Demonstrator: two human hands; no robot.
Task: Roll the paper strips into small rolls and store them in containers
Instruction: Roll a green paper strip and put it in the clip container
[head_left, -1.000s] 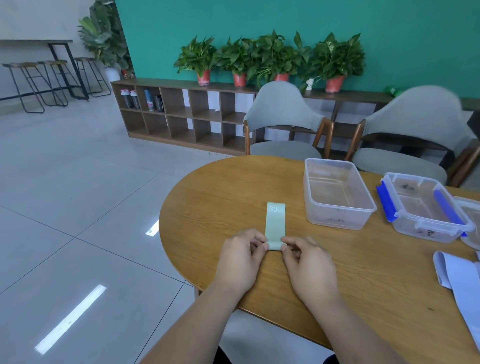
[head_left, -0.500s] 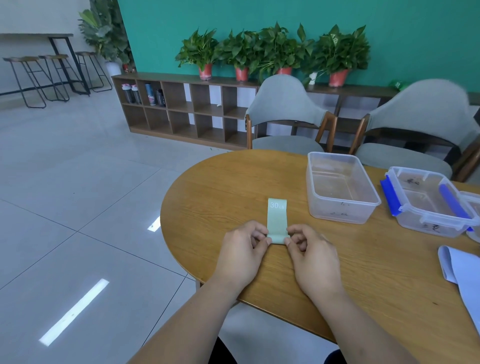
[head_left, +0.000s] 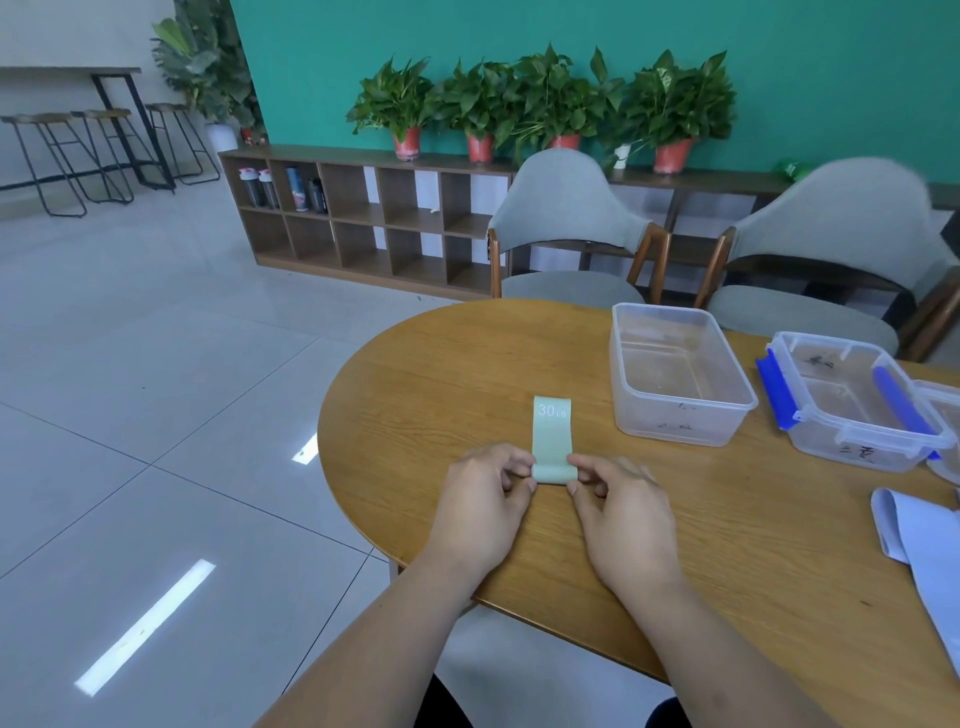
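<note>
One pale green strip (head_left: 551, 431), printed "30 LB" at its far end, lies flat on the rounded wooden desk (head_left: 415, 395) with its near end curled into a small roll. Two hands work that roll. The left hand (head_left: 485, 506) pinches its left end between thumb and curled fingers, and the right hand (head_left: 621, 512) pinches its right end the same way, so both are clamped on the strip, with only the roll's width between them. Three clear plastic containers stand to the right. One open container (head_left: 675, 374) has no lid and is near the strip. One lidded container (head_left: 852, 400) with two blue clips stands just beside it. A third container (head_left: 945, 431) is cut off by the frame edge, so I cannot tell whether it has a lid. One lavender strip (head_left: 914, 551) lies at the desk's right side, well apart from the hands. Beyond the desk stand two grey chairs (head_left: 571, 218), and a low wooden shelf (head_left: 363, 208) carries four potted plants (head_left: 408, 143) in red pots. Three stools (head_left: 78, 156) stand far left.
</note>
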